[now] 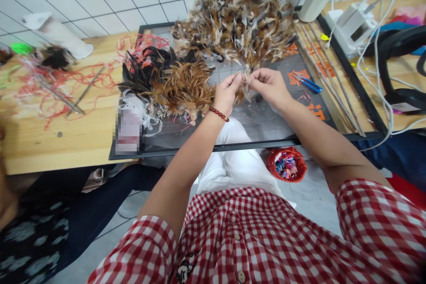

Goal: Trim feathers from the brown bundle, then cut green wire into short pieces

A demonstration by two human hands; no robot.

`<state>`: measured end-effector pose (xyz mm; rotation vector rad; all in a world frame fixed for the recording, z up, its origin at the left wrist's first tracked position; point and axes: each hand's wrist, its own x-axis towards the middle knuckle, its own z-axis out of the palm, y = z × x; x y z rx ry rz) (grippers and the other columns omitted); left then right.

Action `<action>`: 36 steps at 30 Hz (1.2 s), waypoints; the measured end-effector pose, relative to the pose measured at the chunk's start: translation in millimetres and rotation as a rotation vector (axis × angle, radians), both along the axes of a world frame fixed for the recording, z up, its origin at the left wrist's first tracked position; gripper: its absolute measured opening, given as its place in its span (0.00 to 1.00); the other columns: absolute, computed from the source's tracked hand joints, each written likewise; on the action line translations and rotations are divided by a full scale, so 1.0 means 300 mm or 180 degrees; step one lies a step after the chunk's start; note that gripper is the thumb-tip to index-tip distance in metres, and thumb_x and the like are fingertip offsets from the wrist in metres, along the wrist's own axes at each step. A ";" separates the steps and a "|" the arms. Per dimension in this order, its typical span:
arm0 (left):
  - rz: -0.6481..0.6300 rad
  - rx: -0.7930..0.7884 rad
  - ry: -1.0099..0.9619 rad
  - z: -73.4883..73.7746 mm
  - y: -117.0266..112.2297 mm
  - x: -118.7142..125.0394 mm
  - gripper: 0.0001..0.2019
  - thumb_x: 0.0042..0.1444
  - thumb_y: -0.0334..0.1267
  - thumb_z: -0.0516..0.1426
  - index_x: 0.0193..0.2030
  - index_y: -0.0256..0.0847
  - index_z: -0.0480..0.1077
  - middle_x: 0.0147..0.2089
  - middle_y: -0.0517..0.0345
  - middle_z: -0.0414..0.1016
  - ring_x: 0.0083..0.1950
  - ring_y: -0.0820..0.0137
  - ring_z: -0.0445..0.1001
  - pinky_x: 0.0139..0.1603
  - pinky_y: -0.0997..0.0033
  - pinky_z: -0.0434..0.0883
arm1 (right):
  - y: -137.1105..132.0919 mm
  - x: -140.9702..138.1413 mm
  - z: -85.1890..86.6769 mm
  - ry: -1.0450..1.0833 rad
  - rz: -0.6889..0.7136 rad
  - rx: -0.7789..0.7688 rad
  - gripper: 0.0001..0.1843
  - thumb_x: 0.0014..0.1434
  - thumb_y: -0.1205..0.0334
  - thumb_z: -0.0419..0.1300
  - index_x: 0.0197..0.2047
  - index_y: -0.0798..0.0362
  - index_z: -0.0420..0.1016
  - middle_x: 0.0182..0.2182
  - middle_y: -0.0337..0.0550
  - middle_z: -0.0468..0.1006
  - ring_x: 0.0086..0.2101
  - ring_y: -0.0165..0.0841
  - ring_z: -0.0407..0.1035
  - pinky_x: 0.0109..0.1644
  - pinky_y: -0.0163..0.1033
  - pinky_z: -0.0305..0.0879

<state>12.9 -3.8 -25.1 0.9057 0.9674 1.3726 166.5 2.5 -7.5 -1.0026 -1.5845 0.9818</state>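
My left hand (228, 92) and my right hand (268, 84) meet over the dark mat (266, 120), both pinching a small bunch of brown feathers (244, 80) between their fingertips. A red bead bracelet (218, 114) circles my left wrist. Behind the hands lies a big heap of brown and grey feathers (239, 17). To the left sits a smaller pile of brown feathers (181, 88) beside black feathers (149, 64).
Blue scissors (308, 82) and several thin sticks (329, 80) lie on the mat's right side. Red thread (66, 80) is strewn over the wooden table (49, 142). A red bowl of scraps (286, 164) stands on the floor. White cables (376, 53) run at right.
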 end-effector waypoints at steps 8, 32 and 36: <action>-0.0090 0.0160 0.0169 -0.023 0.009 0.008 0.11 0.60 0.47 0.67 0.39 0.41 0.82 0.42 0.56 0.86 0.54 0.64 0.83 0.61 0.62 0.75 | -0.004 -0.011 -0.011 -0.0150 -0.0128 0.0024 0.26 0.54 0.37 0.73 0.28 0.51 0.74 0.24 0.36 0.73 0.26 0.27 0.62 0.30 0.36 0.60; -0.0088 -0.0249 0.0451 0.027 -0.029 0.025 0.10 0.60 0.46 0.67 0.34 0.42 0.78 0.27 0.61 0.74 0.38 0.69 0.79 0.41 0.71 0.74 | -0.001 0.016 0.011 -0.0520 -0.0296 0.0556 0.27 0.58 0.30 0.65 0.33 0.47 0.75 0.30 0.40 0.71 0.35 0.34 0.66 0.40 0.41 0.65; -0.0280 -0.0181 0.0576 0.024 -0.027 0.021 0.11 0.62 0.46 0.66 0.34 0.42 0.77 0.26 0.62 0.73 0.35 0.72 0.78 0.38 0.73 0.74 | 0.006 0.020 0.004 -0.0445 -0.0253 0.0523 0.30 0.54 0.27 0.66 0.34 0.47 0.76 0.31 0.41 0.74 0.36 0.35 0.68 0.42 0.42 0.68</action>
